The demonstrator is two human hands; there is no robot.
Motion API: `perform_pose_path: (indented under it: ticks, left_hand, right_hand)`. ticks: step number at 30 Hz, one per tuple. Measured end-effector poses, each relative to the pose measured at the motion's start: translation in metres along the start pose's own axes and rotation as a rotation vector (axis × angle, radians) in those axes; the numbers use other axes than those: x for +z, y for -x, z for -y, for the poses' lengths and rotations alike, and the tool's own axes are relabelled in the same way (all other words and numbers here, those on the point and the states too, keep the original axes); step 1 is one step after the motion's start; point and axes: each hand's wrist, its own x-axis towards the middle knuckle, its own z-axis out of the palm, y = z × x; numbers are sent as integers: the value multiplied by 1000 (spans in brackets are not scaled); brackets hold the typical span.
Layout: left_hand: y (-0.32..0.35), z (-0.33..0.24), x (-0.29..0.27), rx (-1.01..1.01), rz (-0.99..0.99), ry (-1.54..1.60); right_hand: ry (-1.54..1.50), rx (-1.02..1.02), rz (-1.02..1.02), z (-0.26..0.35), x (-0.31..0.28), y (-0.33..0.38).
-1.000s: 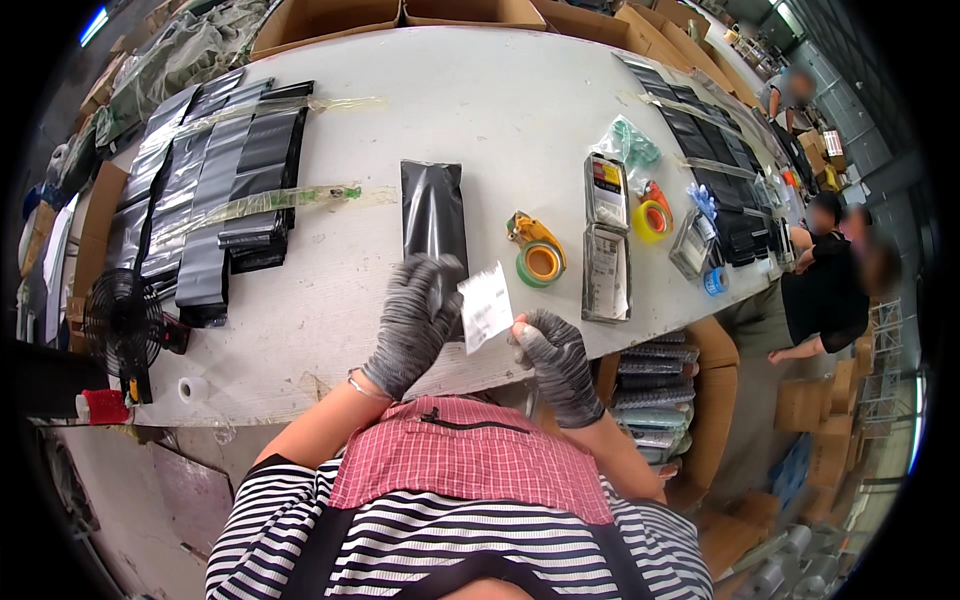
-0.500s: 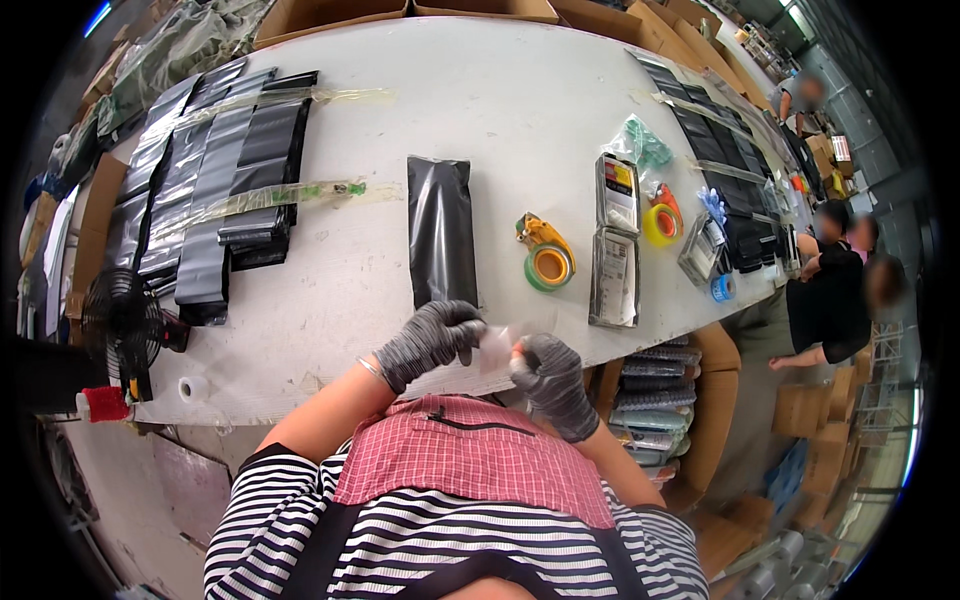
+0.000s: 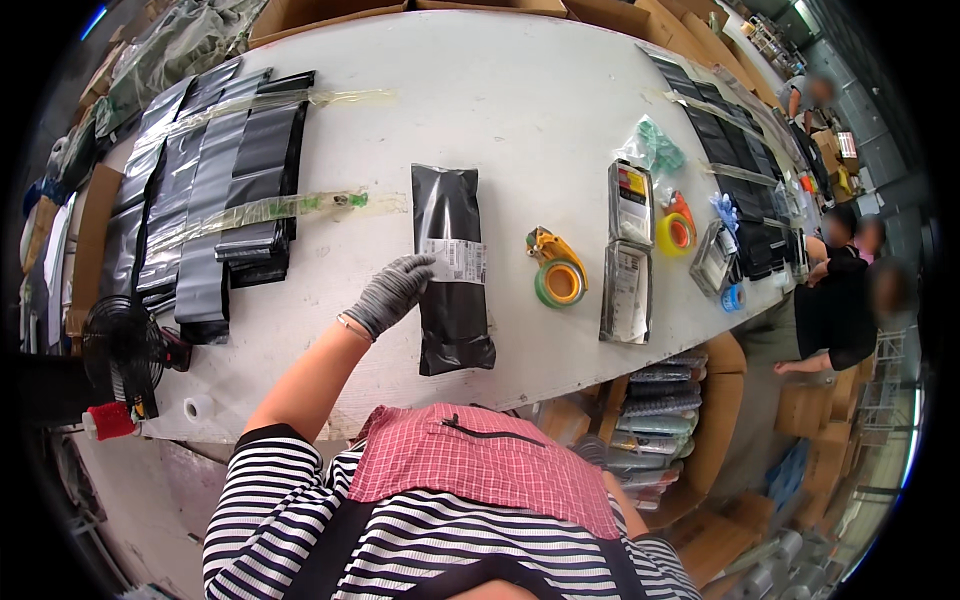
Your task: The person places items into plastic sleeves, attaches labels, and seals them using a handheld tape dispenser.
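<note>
On the white worktable (image 3: 540, 120), in front of the person, one filled black poly mailer (image 3: 452, 330) lies lengthwise, crossed near its middle by one white label (image 3: 460, 260) with a barcode and dense print too small to read. The gray-gloved left hand (image 3: 392, 297) rests its fingertips on the label's left end, fingers extended together and not gripping. The right hand (image 3: 592, 452) is mostly hidden behind the checked apron (image 3: 480, 465); whether its fingers are open or closed, I cannot tell.

Right of the mailer stand two tape dispensers, one orange (image 3: 558, 272), one with yellow tape (image 3: 677, 228). Between them, two narrow open boxes (image 3: 647, 300) sit end to end, holding printed slips. Below the table edge, one cardboard carton (image 3: 725, 400) holds several plastic-wrapped rolls (image 3: 655, 405), overlapping too much to count.
</note>
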Motion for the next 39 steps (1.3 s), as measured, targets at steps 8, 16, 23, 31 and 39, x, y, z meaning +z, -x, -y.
perform_pose_path:
  ticks: [8,16,23,31,39]
  left_hand:
    - [-15,-37,31,-93,174,-152]
    - [-92,-41,62,-451,245,-272]
    - [-17,-72,49,-427,415,-376]
    - [15,-69,22,-412,412,-419]
    - [22,-144,-10,-784,129,1227]
  right_hand:
    - [84,-315,276,20,14,-28]
    - [-382,-485,114,88,-186,-16]
    - [-229,-637,-986,155,-263,-111]
    - [-523,-410,-263,185,-273,-107]
    - [-679,-1056,-663,176,-216,35]
